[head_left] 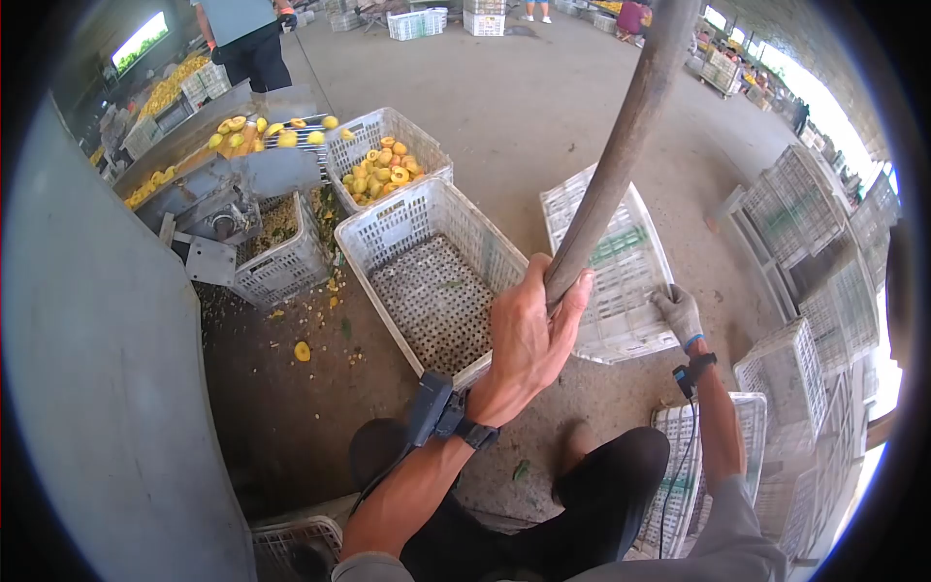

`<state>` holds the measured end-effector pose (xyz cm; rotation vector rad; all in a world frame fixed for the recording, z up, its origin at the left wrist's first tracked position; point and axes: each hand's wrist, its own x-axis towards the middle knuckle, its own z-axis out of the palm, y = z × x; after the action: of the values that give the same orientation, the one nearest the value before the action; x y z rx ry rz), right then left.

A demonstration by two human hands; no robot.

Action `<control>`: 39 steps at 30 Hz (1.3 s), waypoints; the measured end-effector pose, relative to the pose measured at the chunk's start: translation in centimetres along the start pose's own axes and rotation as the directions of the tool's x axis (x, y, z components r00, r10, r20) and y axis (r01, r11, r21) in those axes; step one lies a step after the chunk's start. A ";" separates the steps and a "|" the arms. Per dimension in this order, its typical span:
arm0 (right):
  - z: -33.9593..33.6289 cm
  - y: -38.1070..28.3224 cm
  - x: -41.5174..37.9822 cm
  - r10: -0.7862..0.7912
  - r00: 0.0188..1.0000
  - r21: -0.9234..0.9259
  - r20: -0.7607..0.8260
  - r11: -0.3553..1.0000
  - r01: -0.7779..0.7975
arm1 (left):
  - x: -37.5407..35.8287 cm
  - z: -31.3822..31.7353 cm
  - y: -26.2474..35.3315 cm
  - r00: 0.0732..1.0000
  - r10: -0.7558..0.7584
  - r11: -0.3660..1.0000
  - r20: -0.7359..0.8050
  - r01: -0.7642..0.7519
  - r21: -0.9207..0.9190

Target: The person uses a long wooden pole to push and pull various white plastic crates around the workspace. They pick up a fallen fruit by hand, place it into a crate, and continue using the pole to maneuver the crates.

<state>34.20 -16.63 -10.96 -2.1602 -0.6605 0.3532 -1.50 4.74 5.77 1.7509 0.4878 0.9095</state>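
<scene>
My bare left hand is wrapped round the lower visible part of a wooden pole, which slants up to the top of the view. My right hand, in a pale glove, grips the near right edge of a white plastic crate. This crate is tipped, with a green mark on its side. To the left of it, a white crate with a perforated floor stands upright with nothing in it; my left hand and forearm overlap its near right corner.
A crate of halved yellow fruit stands beside a metal machine carrying more fruit. Below the machine is a crate of scraps. Stacked crates line the right side. A grey panel fills the left. A person stands behind.
</scene>
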 end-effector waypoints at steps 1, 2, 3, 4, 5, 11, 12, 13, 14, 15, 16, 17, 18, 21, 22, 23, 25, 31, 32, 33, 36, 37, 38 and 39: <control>0.6 -0.8 -0.8 -0.062 0.997 -0.095 0.056 0.993 0.067 | -0.1 0.4 -0.4 0.999 0.035 0.999 0.000 -0.035 -0.010; 1.5 1.4 0.1 -0.176 0.978 -0.173 0.116 0.966 0.194 | -0.1 0.8 -0.3 0.999 0.054 0.999 -0.002 -0.054 0.007; 1.5 -1.3 -1.4 -0.183 0.976 -0.174 0.118 0.964 0.202 | -0.2 0.8 0.0 0.999 0.039 0.999 0.028 -0.039 0.012; 1.6 -4.3 -2.8 -0.195 0.973 -0.174 0.120 0.961 0.214 | -0.3 0.8 0.4 0.998 0.027 0.999 0.056 -0.028 0.019; 1.7 -7.0 -3.7 -0.210 0.970 -0.174 0.125 0.958 0.230 | -0.4 0.7 0.6 0.997 0.014 1.000 0.078 -0.017 0.027; 0.3 -22.1 -9.4 -0.441 0.894 0.375 0.082 0.844 0.383 | -0.8 1.6 -0.1 0.984 0.147 0.988 0.099 -0.152 0.040; 0.3 -24.0 -10.0 -0.447 0.892 0.453 0.066 0.810 0.372 | -0.8 1.5 0.1 0.982 0.150 0.986 0.115 -0.157 0.054; 0.3 -25.8 -10.4 -0.451 0.891 0.525 0.044 0.769 0.364 | -0.9 1.3 0.4 0.978 0.158 0.984 0.133 -0.168 0.066; 0.5 -27.6 -10.9 -0.535 0.845 0.560 0.019 0.706 0.434 | -1.1 1.4 0.2 0.974 0.167 0.981 0.153 -0.181 0.077; 0.7 -29.4 -11.6 -0.611 0.791 0.590 -0.012 0.634 0.499 | -1.2 1.7 -0.1 0.968 0.179 0.977 0.174 -0.196 0.083; 0.9 -31.3 -12.3 -0.626 0.779 0.612 -0.025 0.607 0.507 | -1.3 1.8 -0.5 0.961 0.193 0.973 0.198 -0.213 0.087; 0.8 -32.5 -12.8 -0.607 0.794 0.626 -0.021 0.611 0.484 | -1.4 2.0 -0.9 0.951 0.228 0.965 0.207 -0.249 0.079; 0.8 -33.4 -13.2 -0.587 0.809 0.641 -0.018 0.615 0.460 | -1.6 2.0 -1.1 0.939 0.263 0.956 0.220 -0.284 0.070; 0.7 -34.8 -14.1 -0.516 0.851 0.617 -0.095 0.640 0.457 | -0.9 -0.5 -0.7 0.864 0.145 0.980 0.482 -0.193 0.052; 0.2 -34.3 -13.7 -0.514 0.851 0.615 -0.109 0.638 0.463 | -0.1 -1.8 -0.4 0.826 0.098 0.994 0.555 -0.106 -0.018; -0.1 -34.0 -13.5 -0.510 0.851 0.615 -0.126 0.633 0.470 | 0.8 -3.1 -0.3 0.776 0.060 0.997 0.628 -0.013 -0.079; -0.1 -35.0 -15.2 -0.461 0.842 0.557 -0.279 0.637 0.533 | 2.3 -5.8 -0.3 0.838 -0.048 0.998 0.544 0.068 -0.017; -1.0 -34.5 -15.8 -0.399 0.801 0.477 -0.446 0.651 0.590 | 6.5 -13.9 -9.1 0.962 -0.207 0.933 0.180 0.140 0.330; -0.8 -34.6 -15.8 -0.377 0.805 0.494 -0.457 0.645 0.583 | 6.6 -15.4 -11.0 0.957 -0.245 0.907 0.153 0.171 0.385; -1.1 -34.0 -15.7 -0.403 0.806 0.497 -0.433 0.639 0.586 | 6.4 -16.9 -12.6 0.936 -0.310 0.883 0.165 0.220 0.415; -1.9 -32.6 -15.3 -0.462 0.795 0.511 -0.394 0.609 0.607 | 4.3 -21.4 -19.8 0.930 -0.325 0.848 0.173 0.205 0.489; -1.8 -32.2 -15.0 -0.434 0.790 0.495 -0.433 0.618 0.611 | 2.7 -23.0 -22.8 0.928 -0.344 0.813 0.143 0.218 0.539; -2.0 -31.6 -14.7 -0.407 0.781 0.474 -0.474 0.629 0.616 | 0.8 -24.5 -25.7 0.926 -0.359 0.779 0.116 0.229 0.584; -1.9 -31.5 -14.5 -0.403 0.760 0.422 -0.510 0.653 0.629 | -1.4 -25.8 -28.3 0.887 -0.462 0.790 0.031 0.395 0.468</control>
<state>12.60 -9.76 15.36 -1.3081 -0.8036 -0.1757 -19.37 29.92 -16.93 1.9809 1.0200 0.3483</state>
